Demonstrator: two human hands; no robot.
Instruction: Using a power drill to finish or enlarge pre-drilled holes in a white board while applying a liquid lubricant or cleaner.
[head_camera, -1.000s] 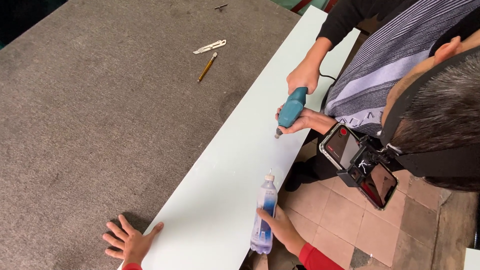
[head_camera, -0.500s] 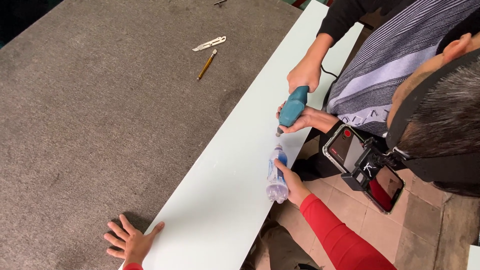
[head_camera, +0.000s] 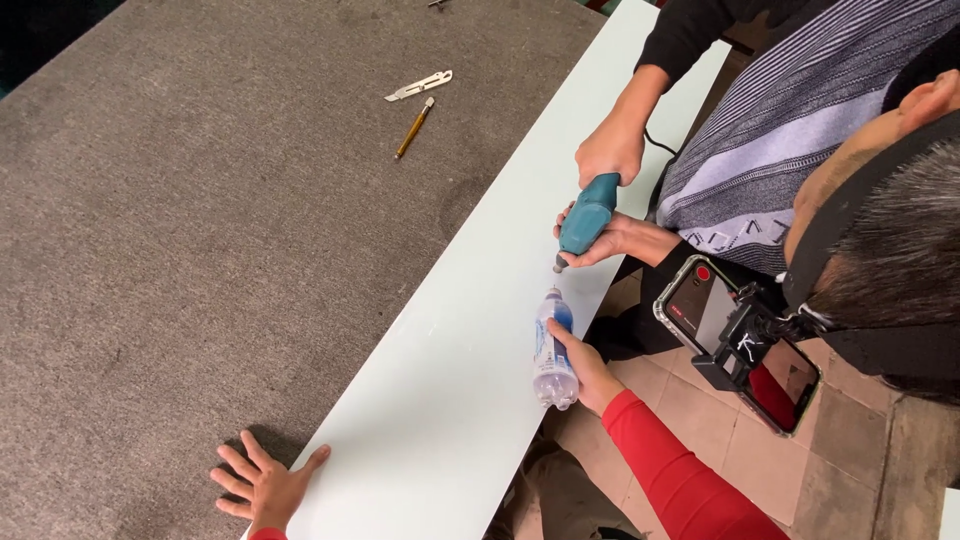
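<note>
Right hand (head_camera: 585, 372) is clenched round the water bottle (head_camera: 553, 350), left hand (head_camera: 268, 487) flat and released on the panel (head_camera: 450, 370). I'd keep the nozzle just beside the co-worker's drill (head_camera: 585, 215) bit.

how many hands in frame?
4. The wearer's left hand lies flat at the panel's near end; the right hand holds a bottle at its edge. The co-worker's two hands grip a teal drill. None look hidden.
</note>
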